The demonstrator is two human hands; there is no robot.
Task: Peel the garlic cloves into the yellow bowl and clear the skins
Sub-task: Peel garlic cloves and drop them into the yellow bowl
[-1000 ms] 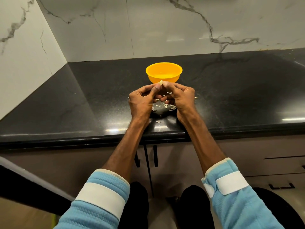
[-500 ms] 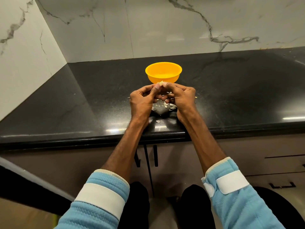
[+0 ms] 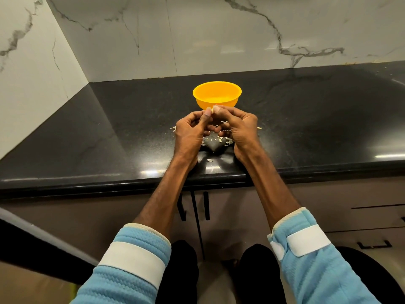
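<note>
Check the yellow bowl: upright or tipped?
Upright: the yellow bowl sits on its base on the countertop, rim level, opening up.

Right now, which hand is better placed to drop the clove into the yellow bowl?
Probably the right hand. It and the left hand both pinch the clove just before the bowl, but the right thumb lies closer to its wall.

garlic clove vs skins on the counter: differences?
The garlic clove is pinched between the left hand and right hand, off the counter; the skins lie loose on the counter. The clove is one piece, just before the yellow bowl; the skins are scattered flakes under and beside the hands. Both are pale.
</note>
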